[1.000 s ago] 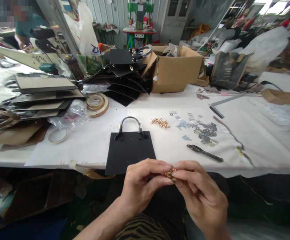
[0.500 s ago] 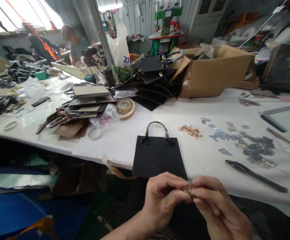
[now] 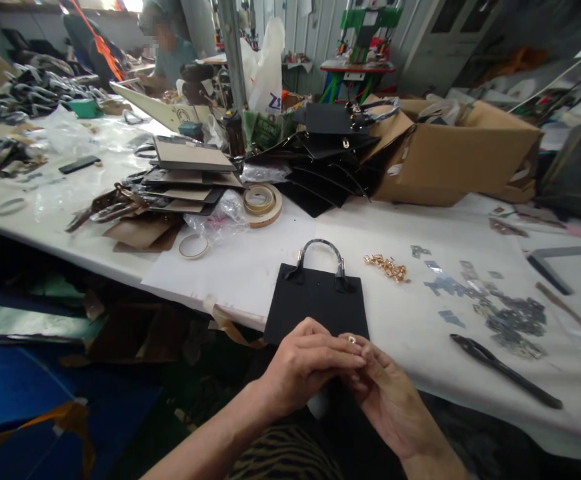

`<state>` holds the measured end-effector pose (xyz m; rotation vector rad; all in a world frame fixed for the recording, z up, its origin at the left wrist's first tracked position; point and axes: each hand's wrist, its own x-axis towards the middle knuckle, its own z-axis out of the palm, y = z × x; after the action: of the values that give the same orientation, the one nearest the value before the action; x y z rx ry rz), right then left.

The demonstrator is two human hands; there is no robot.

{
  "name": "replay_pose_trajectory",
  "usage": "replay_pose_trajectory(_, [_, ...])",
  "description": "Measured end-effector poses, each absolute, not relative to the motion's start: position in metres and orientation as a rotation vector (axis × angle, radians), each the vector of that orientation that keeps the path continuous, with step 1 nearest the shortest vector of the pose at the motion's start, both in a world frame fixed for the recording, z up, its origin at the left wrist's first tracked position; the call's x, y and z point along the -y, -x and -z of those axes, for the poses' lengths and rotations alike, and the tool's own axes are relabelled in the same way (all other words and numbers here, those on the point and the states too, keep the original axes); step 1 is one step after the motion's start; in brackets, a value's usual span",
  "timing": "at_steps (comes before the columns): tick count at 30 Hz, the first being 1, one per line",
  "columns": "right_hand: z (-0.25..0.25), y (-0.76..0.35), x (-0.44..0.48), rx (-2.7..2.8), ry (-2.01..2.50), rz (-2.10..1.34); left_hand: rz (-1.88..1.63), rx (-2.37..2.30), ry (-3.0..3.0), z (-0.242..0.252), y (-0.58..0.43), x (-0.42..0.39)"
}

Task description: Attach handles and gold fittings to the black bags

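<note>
Grey ribbed wall (image 3: pixel 315 50) along the back, with one green machine (image 3: pixel 370 21) on a red-edged stand and one tall grey cabinet (image 3: pixel 445 50) to its right. One metal post (image 3: pixel 231 60) upright left of the machine; at least one person (image 3: pixel 179 59) farther off at the left. Across the middle, one long table (image 3: pixel 407 323) under a white cover, crowded at the left and back, one open cardboard box (image 3: pixel 460 167) near the far edge. Lying at the near edge, one black bag panel (image 3: pixel 315 303) with one arched handle (image 3: pixel 321 243). Right of it, one heap of gold pieces (image 3: pixel 387 268), too many to count, then scattered metal plates (image 3: pixel 517 317), likewise uncounted, and one black hand tool (image 3: pixel 507 373). To the left, two tape rolls (image 3: pixel 263 203), smaller on larger, and one thin ring (image 3: pixel 193 257) flat nearby. Before the panel's near part, left hand (image 3: pixel 305 363) and right hand (image 3: pixel 383 393) touching, fingers bunched; pinched in the right fingertips, one small gold piece (image 3: pixel 351 340). Cannot tell whether also gripped by the left.
</note>
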<state>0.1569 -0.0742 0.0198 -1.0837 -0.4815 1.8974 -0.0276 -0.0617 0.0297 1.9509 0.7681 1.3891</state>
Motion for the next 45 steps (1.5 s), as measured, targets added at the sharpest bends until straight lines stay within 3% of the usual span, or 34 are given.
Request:
replay_pose_trajectory(5, [-0.019,-0.153,0.056,0.552,1.074,-1.916,-1.379,-0.81,-1.777,-0.029,0.034,0.061])
replay_pose_trajectory(11, [-0.012,-0.152,-0.001,0.832,1.195,-1.544,-1.448,-1.299,-1.372,-0.021,0.063,0.034])
replay_pose_trajectory(15, [0.004,-0.146,-0.045,1.111,1.279,-1.293,-1.218,-1.641,-1.285,-0.008,0.083,0.003])
replay_pose_trajectory(23, [0.035,-0.139,-0.067,1.366,1.38,-1.113,-0.923,-1.838,-1.358,0.011,0.086,-0.032])
replay_pose_trajectory(31, [0.032,-0.145,-0.065,1.335,1.373,-1.15,-0.988,-1.225,-0.793,-0.004,0.073,-0.048])
replay_pose_trajectory(35, [0.033,-0.146,-0.066,1.326,1.347,-1.17,-0.863,-0.936,-0.379,0.01,0.069,-0.054])
replay_pose_trajectory(45, [0.033,-0.146,-0.063,1.388,1.361,-1.105,-0.849,-0.769,-0.079,0.022,0.07,-0.059])
